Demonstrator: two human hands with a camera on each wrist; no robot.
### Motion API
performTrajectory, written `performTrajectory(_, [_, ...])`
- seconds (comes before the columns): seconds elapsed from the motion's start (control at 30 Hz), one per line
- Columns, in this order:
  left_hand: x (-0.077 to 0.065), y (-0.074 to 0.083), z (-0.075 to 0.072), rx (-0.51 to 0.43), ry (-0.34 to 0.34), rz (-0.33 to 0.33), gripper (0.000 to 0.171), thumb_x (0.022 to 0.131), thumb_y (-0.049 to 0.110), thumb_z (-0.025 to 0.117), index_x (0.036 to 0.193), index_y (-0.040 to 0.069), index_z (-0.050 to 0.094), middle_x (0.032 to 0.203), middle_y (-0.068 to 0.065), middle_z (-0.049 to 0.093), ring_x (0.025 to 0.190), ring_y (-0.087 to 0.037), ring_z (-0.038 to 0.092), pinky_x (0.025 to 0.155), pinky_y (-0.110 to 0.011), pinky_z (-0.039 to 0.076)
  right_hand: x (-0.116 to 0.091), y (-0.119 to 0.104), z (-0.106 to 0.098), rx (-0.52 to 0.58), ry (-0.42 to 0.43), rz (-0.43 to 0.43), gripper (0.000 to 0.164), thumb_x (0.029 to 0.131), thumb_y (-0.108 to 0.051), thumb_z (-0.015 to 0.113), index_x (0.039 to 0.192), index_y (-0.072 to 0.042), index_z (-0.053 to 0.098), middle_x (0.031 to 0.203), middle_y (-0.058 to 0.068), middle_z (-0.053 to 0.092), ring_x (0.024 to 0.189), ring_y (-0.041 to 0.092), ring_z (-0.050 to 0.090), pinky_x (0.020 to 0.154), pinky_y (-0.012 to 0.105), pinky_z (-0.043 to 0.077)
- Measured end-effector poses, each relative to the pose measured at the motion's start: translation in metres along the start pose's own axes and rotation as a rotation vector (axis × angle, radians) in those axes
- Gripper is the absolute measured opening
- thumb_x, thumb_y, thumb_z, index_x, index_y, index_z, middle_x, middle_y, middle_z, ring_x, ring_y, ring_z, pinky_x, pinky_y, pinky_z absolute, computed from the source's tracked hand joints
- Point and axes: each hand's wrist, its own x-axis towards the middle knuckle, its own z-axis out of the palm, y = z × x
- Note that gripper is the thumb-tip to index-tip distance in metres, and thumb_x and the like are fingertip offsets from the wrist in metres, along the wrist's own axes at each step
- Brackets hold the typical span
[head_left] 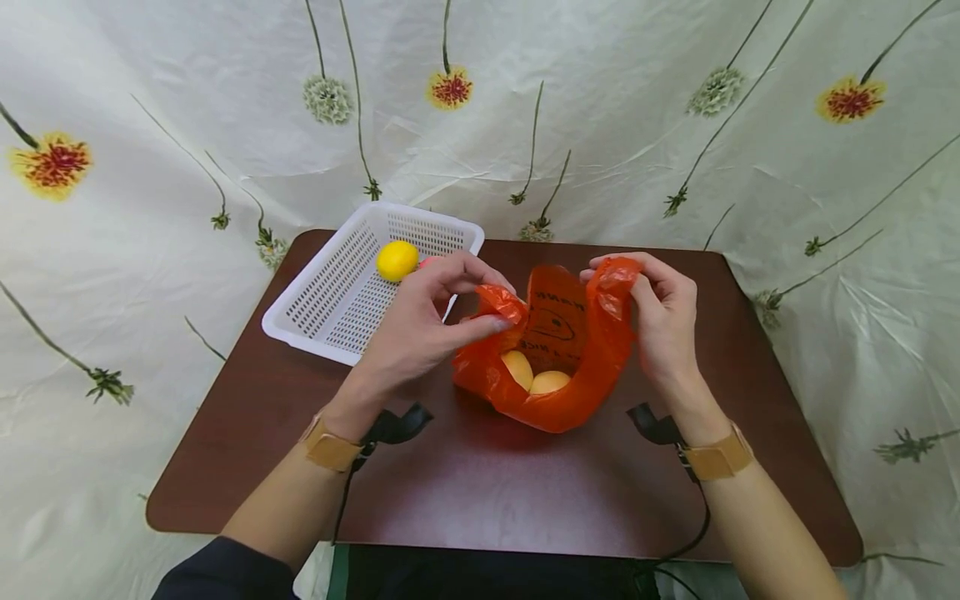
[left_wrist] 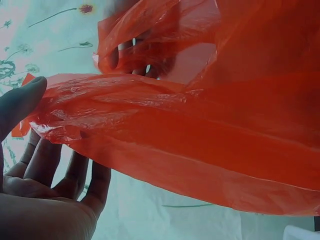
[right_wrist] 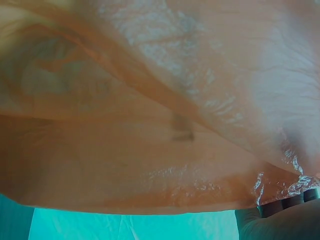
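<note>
An orange-red plastic bag (head_left: 558,410) with dark printing stands on the table, its mouth spread wide. Two pale yellow-orange round fruits (head_left: 551,382) show inside it; their kind is unclear. My left hand (head_left: 423,321) pinches the bag's left handle between thumb and fingers, as the left wrist view also shows. On the other side, my right hand (head_left: 666,321) grips the right handle, with plastic covering some of its fingers. In the right wrist view the bag's film (right_wrist: 150,165) fills most of the picture, and only part of that hand is seen at the lower right corner.
A white slotted plastic basket (head_left: 303,327) sits at the table's back left, just beyond my left hand. It holds a yellow lemon (head_left: 397,261) and a pinkish-red thing partly hidden by that hand. The brown table (head_left: 450,500) backs onto a flower-patterned cloth (head_left: 615,125).
</note>
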Motion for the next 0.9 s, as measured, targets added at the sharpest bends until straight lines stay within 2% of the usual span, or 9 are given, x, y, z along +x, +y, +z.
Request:
performTrajectory(0.17, [-0.001, 0.001, 0.003, -0.042, -0.071, -0.069, 0.029, 0.081, 0.000, 0.070, 0.107, 0.003, 0.058, 0.096, -0.003, 0.067, 0.090, -0.020, 0.063, 0.080, -0.037, 0.048, 0.000, 0.003, 0.004, 0.015, -0.017, 0.010, 0.025, 0.096, -0.010, 0.051, 0.106, 0.011, 0.062, 0.101, 0.029, 0.061, 0.092, 0.042, 0.060, 0.078, 0.042, 0.050])
performTrajectory(0.23, [-0.001, 0.000, 0.005, -0.056, -0.099, -0.071, 0.027, 0.082, 0.001, 0.069, 0.107, 0.003, 0.060, 0.099, -0.004, 0.065, 0.093, -0.019, 0.061, 0.081, -0.037, 0.048, 0.000, 0.000, 0.008, 0.024, -0.027, 0.017, 0.024, 0.096, -0.007, 0.050, 0.106, 0.011, 0.061, 0.101, 0.027, 0.062, 0.092, 0.042, 0.060, 0.079, 0.042, 0.050])
performTrajectory(0.47, [0.002, -0.004, 0.011, -0.051, -0.184, 0.029, 0.019, 0.079, -0.003, 0.069, 0.098, 0.002, 0.068, 0.109, -0.011, 0.060, 0.108, -0.026, 0.047, 0.084, -0.039, 0.045, -0.001, -0.014, 0.020, -0.030, -0.071, 0.024, 0.024, 0.096, -0.001, 0.044, 0.106, 0.013, 0.060, 0.101, 0.025, 0.063, 0.093, 0.039, 0.061, 0.079, 0.040, 0.050])
performTrajectory(0.6, [0.005, -0.008, 0.016, -0.020, -0.196, 0.040, 0.013, 0.078, -0.003, 0.071, 0.091, 0.001, 0.070, 0.120, -0.014, 0.057, 0.114, -0.030, 0.044, 0.086, -0.036, 0.046, -0.002, -0.017, 0.024, -0.088, -0.092, 0.021, 0.024, 0.096, -0.002, 0.043, 0.105, 0.011, 0.061, 0.102, 0.026, 0.062, 0.091, 0.036, 0.061, 0.078, 0.039, 0.051])
performTrajectory(0.7, [0.006, -0.009, 0.018, -0.003, -0.192, 0.008, 0.013, 0.078, 0.000, 0.072, 0.091, 0.002, 0.072, 0.124, -0.013, 0.054, 0.117, -0.029, 0.043, 0.085, -0.033, 0.047, -0.002, -0.018, 0.027, -0.137, -0.104, 0.017, 0.024, 0.095, -0.001, 0.043, 0.104, 0.010, 0.062, 0.101, 0.023, 0.063, 0.090, 0.034, 0.061, 0.077, 0.039, 0.051])
performTrajectory(0.83, [0.006, -0.011, 0.020, -0.004, -0.201, -0.025, 0.015, 0.077, 0.001, 0.073, 0.091, 0.002, 0.072, 0.123, -0.012, 0.055, 0.116, -0.027, 0.045, 0.084, -0.034, 0.048, -0.003, -0.019, 0.031, -0.174, -0.118, 0.009, 0.023, 0.095, 0.000, 0.044, 0.104, 0.009, 0.063, 0.100, 0.020, 0.064, 0.088, 0.032, 0.061, 0.076, 0.038, 0.052])
performTrajectory(0.9, [0.006, -0.012, 0.021, -0.017, -0.210, -0.011, 0.015, 0.076, 0.000, 0.074, 0.091, 0.001, 0.072, 0.121, -0.014, 0.055, 0.114, -0.027, 0.046, 0.083, -0.035, 0.048, -0.003, -0.019, 0.034, -0.180, -0.120, 0.011, 0.023, 0.094, 0.000, 0.045, 0.104, 0.009, 0.064, 0.099, 0.020, 0.065, 0.087, 0.031, 0.061, 0.075, 0.037, 0.052])
